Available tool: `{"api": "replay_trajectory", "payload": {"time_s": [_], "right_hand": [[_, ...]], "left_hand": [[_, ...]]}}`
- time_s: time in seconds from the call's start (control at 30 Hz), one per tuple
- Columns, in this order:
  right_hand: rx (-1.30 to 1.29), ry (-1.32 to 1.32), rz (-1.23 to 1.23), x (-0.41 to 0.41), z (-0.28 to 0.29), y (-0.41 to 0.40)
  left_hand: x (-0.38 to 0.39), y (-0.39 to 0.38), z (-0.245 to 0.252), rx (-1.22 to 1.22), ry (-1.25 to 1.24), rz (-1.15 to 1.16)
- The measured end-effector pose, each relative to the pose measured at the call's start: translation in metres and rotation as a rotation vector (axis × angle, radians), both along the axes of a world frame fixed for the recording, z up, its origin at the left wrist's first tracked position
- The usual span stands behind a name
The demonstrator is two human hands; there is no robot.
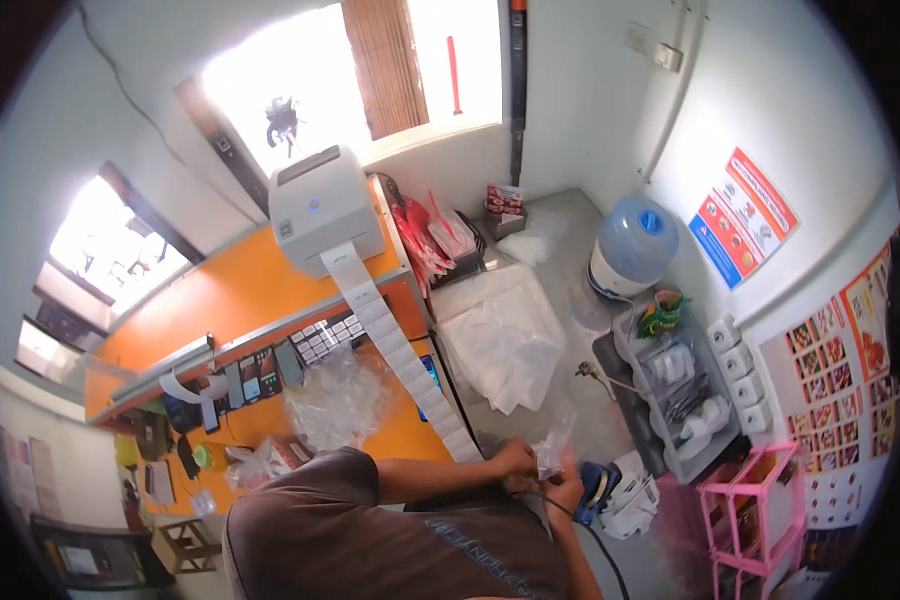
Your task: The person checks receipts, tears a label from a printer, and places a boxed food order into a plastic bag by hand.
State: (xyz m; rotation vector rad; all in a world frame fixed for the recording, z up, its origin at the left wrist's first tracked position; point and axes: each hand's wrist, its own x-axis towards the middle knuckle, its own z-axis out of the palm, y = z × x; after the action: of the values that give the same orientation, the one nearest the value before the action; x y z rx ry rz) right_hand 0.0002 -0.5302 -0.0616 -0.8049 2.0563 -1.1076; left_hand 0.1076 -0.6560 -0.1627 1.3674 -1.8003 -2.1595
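Observation:
In front of my chest, my left hand (517, 459) and my right hand (564, 492) are close together. Between them they grip a small clear plastic bag (556, 444), whose loose end stands up above the fingers. Whatever is inside the bag is too blurred to make out. A black cable (594, 534) passes by my right hand. Just right of that hand sits a blue device (594, 491), partly hidden, beside crumpled white packaging (631, 501). Left of my hands, a long strip of blank-looking labels (409, 364) hangs from a white label printer (326, 210) down towards my left forearm.
Clear plastic bags (341, 401) lie on the orange desk (251, 427). White plastic sheets (502, 341) cover part of the grey surface ahead. Farther right are a blue water bottle (637, 236), a grey bin (679, 397) of packets and a pink rack (754, 510).

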Motion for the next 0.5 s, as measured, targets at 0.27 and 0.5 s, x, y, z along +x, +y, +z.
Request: {"api": "replay_trajectory", "payload": {"time_s": [0.27,0.5], "right_hand": [[0.033,0.074,-0.069,-0.011,-0.048,0.003],[-0.154,0.023,-0.084,-0.012,-0.083,0.010]], "left_hand": [[-0.009,0.010,-0.017,-0.155,-0.001,0.092],[-0.008,0.012,-0.014,-0.179,0.019,0.110]]}}
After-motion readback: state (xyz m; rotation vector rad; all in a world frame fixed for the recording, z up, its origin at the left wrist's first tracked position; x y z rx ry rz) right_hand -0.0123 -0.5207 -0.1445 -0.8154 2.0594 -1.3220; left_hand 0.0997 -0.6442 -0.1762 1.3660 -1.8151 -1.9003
